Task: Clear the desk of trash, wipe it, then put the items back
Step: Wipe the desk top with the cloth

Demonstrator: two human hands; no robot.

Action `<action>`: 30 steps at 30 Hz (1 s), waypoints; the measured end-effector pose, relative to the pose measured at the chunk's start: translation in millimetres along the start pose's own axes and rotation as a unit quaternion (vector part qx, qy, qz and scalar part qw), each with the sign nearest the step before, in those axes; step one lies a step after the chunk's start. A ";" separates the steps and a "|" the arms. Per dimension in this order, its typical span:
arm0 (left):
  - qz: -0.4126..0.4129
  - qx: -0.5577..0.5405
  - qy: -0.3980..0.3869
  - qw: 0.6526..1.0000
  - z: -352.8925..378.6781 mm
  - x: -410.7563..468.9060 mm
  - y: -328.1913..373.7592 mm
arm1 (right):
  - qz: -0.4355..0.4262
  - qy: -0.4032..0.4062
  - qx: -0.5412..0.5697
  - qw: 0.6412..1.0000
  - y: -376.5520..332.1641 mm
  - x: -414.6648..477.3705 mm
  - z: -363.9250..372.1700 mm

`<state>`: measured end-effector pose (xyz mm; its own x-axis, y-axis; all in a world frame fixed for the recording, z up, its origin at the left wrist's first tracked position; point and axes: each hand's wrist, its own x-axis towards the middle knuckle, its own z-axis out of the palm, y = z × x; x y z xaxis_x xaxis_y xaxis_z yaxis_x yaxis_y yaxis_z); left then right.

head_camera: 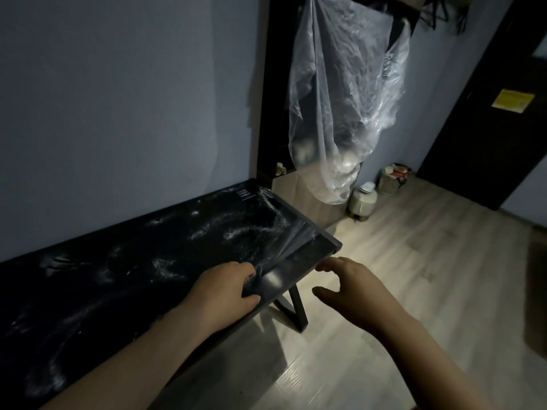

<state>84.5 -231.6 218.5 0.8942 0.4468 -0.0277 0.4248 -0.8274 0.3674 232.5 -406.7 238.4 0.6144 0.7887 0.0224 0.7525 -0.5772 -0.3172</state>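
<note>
The left hand [228, 287] is laid on the table [322, 241] near its front right corner, forearm stretched in from the table's front edge. Its fingers are curled and the thumb is set against them, so that the edge of the black cover [133, 261] spread over the table top is pinched. The right hand [352, 288] is held off the table, just beyond its right end, palm down, fingers spread and loosely bent, with nothing held.

The table is backed against the wall [118, 99]. Past its right end open floor [414, 276] is seen; a slanted leg [296, 309] is visible under the front right corner. A clear plastic bag [346, 99] is hung above the table's far right corner, with pale crumpled lumps in its bottom. A jar [362, 201] and a basket [392, 179] are stood on the floor well beyond the table's right end.

The cover is marked all over with whitish dusty smears, and by the pinching fingers its edge is lifted and glossy, with the grey table rim exposed beside it.
</note>
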 end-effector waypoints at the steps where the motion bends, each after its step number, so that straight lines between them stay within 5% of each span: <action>1: 0.003 0.002 -0.001 1.000 0.8 9.8 4.4 | 0.000 0.002 0.001 1.000 6.6 6.1 -2.5; 30: 0.035 0.000 0.027 0.999 51.4 387.2 216.5 | 0.019 0.070 -0.001 0.997 343.8 224.0 -129.5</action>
<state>530.0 -255.2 239.5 0.9129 0.4051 0.0491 0.3610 -0.8579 0.3657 659.6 -455.9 257.0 0.6693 0.7291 0.1431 0.7287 -0.6065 -0.3181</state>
